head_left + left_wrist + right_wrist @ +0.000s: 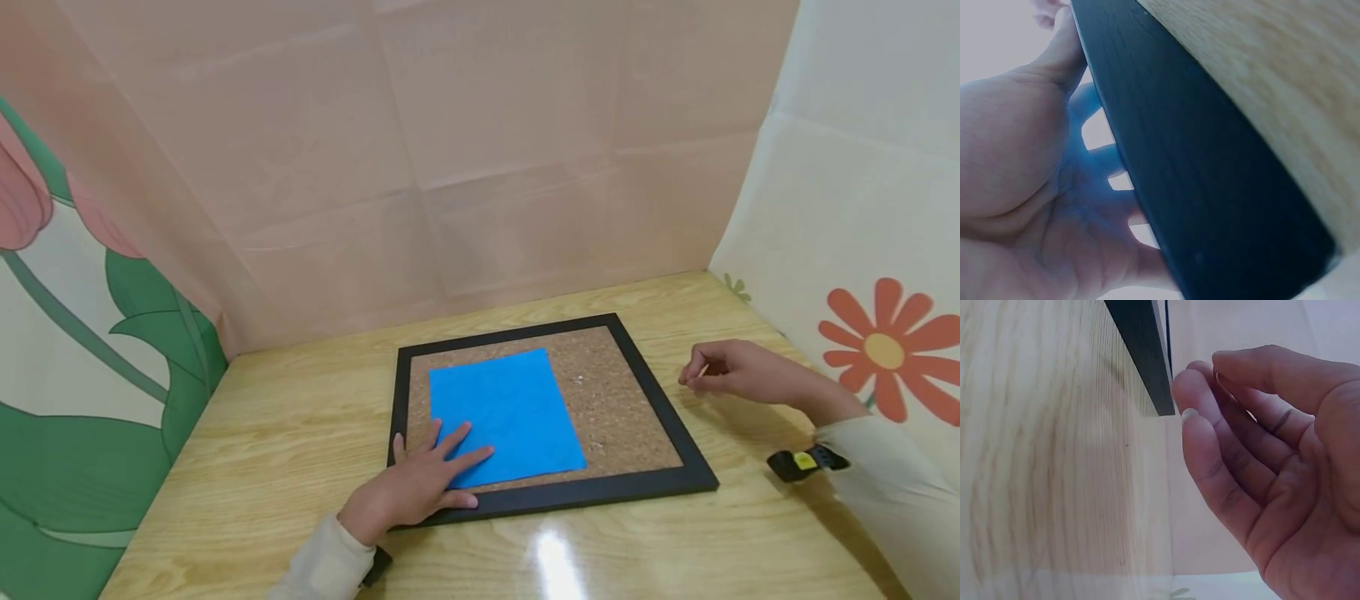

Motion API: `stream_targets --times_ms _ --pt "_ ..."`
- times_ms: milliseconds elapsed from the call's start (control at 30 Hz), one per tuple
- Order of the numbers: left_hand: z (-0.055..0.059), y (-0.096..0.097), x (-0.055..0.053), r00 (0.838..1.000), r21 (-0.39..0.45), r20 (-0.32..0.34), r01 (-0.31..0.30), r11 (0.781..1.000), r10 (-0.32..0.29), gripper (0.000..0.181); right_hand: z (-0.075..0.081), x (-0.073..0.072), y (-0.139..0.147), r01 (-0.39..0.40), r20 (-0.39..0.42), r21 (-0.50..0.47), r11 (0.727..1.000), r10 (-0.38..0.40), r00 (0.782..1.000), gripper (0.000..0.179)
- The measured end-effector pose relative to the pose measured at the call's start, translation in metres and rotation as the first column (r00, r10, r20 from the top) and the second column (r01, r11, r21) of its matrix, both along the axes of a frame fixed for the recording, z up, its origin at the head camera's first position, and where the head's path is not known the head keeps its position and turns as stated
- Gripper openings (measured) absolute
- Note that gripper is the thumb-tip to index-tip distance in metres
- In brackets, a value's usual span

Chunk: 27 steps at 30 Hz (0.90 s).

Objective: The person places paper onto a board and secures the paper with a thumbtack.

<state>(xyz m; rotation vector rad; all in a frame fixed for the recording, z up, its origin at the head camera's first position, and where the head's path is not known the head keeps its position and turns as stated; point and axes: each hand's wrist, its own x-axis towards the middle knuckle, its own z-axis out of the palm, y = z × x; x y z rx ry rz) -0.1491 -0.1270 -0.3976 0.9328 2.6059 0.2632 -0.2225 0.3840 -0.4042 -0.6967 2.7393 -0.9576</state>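
Note:
A blue sheet of paper lies on a black-framed cork board. The person's left hand rests with spread, straight fingers over the sheet's lower left corner and the frame's near edge. From below, the left wrist view shows the palm of this hand beside the black frame. Right of the board, the right hand is held above the table, apart from the frame. Its fingers curl toward the thumb in the right wrist view. Nothing shows between the fingertips, though something tiny could be hidden.
Small clear or whitish bits, too small to identify, sit on the cork right of the paper. The wooden table meets a pinkish backdrop behind. Flower-printed sheets stand at the left and right.

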Motion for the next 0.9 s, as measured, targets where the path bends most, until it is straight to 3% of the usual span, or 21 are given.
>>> stream_targets --times_ms 400,900 --pt "0.0 0.0 0.0 1.0 0.001 -0.008 0.005 1.0 -0.005 0.064 0.0 0.001 -0.008 0.001 0.071 -0.043 0.999 0.002 0.997 0.009" --pt "0.0 0.001 0.001 1.0 -0.005 -0.023 0.005 1.0 -0.005 0.064 0.002 0.0 -0.013 0.035 0.14 -0.06 0.998 -0.027 0.99 0.027"
